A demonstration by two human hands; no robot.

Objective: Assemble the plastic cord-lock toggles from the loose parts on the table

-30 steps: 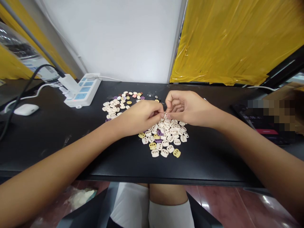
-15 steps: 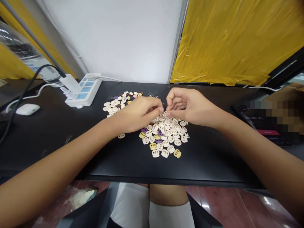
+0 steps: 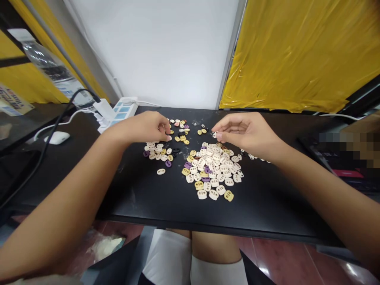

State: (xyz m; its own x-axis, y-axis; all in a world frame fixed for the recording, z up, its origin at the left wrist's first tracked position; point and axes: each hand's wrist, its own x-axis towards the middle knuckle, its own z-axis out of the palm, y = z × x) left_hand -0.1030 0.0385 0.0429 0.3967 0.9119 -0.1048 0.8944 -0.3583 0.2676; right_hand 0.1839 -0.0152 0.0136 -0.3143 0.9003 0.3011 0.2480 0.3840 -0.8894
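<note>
My left hand (image 3: 145,128) hovers over the left group of small two-hole plastic cord locks (image 3: 157,152), thumb and fingers closed together. A pale spot shows at its thumb tip, but I cannot tell whether that is a piece or the nail. Between the thumb and forefinger of my right hand (image 3: 246,128), a small white two-hole piece (image 3: 215,135) is pinched above the back of the main heap. That heap (image 3: 219,162) is mostly cream cord locks, with some yellow, purple and brown ones. Yellow cord locks (image 3: 181,139) lie just right of my left hand.
A power strip (image 3: 126,109) with plugs and cables stands at the back left, near a water bottle (image 3: 53,65) and a white earphone case (image 3: 57,137). Small white pieces (image 3: 252,156) lie under my right wrist. A phone (image 3: 329,154) rests at the right.
My hands, which met above the heap, have come apart. The left has moved left to the other group; the right stays behind the heap with the white piece. The view has shifted slightly.
</note>
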